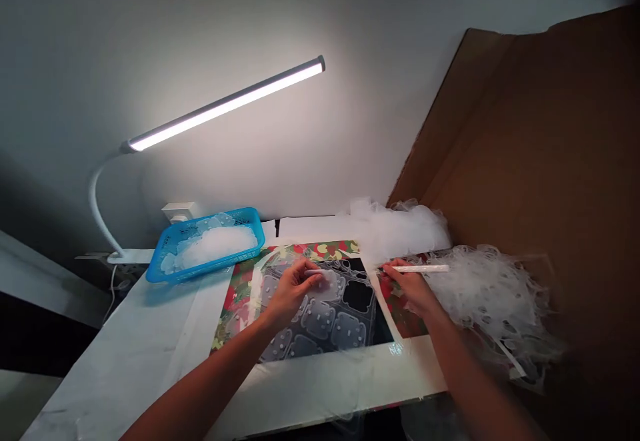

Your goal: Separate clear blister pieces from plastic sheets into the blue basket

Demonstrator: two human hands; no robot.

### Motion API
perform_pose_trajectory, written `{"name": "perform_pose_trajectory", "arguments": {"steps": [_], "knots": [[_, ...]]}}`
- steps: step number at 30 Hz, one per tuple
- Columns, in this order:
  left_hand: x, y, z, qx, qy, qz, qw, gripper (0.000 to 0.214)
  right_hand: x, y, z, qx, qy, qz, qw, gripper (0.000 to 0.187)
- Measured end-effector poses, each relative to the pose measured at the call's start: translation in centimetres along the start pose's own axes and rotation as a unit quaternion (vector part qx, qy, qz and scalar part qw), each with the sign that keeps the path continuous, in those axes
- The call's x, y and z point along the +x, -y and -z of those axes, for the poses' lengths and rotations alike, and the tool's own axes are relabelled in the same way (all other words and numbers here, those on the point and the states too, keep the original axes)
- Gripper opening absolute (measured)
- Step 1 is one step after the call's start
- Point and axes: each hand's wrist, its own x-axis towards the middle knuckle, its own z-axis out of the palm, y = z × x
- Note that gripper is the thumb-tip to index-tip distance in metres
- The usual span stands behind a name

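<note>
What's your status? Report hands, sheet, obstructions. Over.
Left hand pinching translucent piece. Right hand gripping white stick. Patterned clear sheet partly hidden by left hand. Scrap heap close beside right forearm.

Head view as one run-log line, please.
left hand: pinching translucent piece | right hand: holding white stick | translucent sheet: below left hand | blue basket: holding whitish pieces
</note>
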Motion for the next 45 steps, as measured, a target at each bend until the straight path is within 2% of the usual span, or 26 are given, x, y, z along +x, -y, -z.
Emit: {"name": "perform_pose_trajectory", "arguments": {"steps": [2,10,24,29,31,34,36,37,40,42,45], "knots": [[-1.0,-0.4,-0.2,-0.022,0.004,0.011,1.000,0.030,-0.7,0.4,-0.7,0.011,0.003,0.022,1.000,0.039],[-3.3,-2.3,-0.6,-0.030,-0.013,0.011,0.999,0.029,-3.3,0.7,-4.2,-0.029,0.107,0.032,0.993,0.041],[-4.6,-2.0,0.1,-0.087,-0.035,0.034,0.995,0.032,-3.5,0.1,-5.8,-0.013,0.141,0.006,0.990,0.042],[-4.8,-2.4,0.0,-0.144,-0.029,0.078,0.986,0.039,-3.6,0.1,-6.0,-0.029,0.142,0.029,0.989,0.039],[-4.8,-2.5,0.0,-0.168,-0.019,0.115,0.979,0.042,-3.7,0.0,-5.1,-0.055,0.099,0.049,0.992,0.039],[-4.7,-2.1,0.1,-0.173,-0.019,0.168,0.970,0.042,-3.8,-0.4,-1.9,-0.151,-0.038,0.089,0.984,0.044],[-4.5,-1.5,0.2,-0.164,-0.019,0.196,0.967,0.045,-3.7,-1.1,0.8,-0.271,-0.123,0.109,0.948,0.042],[-4.3,-1.2,0.1,-0.161,-0.015,0.210,0.964,0.048,-3.7,-1.6,2.2,-0.337,-0.142,0.113,0.924,0.038],[-3.6,-0.4,-0.6,-0.151,-0.016,0.246,0.957,0.048,-3.5,-3.3,5.0,-0.480,-0.109,0.122,0.862,0.026],[-3.2,-0.2,-1.4,-0.142,-0.026,0.258,0.955,0.045,-3.3,-4.3,5.9,-0.513,-0.072,0.139,0.844,0.026],[-2.8,-0.4,-2.7,-0.148,-0.029,0.248,0.957,0.045,-3.0,-4.9,6.6,-0.533,-0.066,0.131,0.834,0.028]]}}
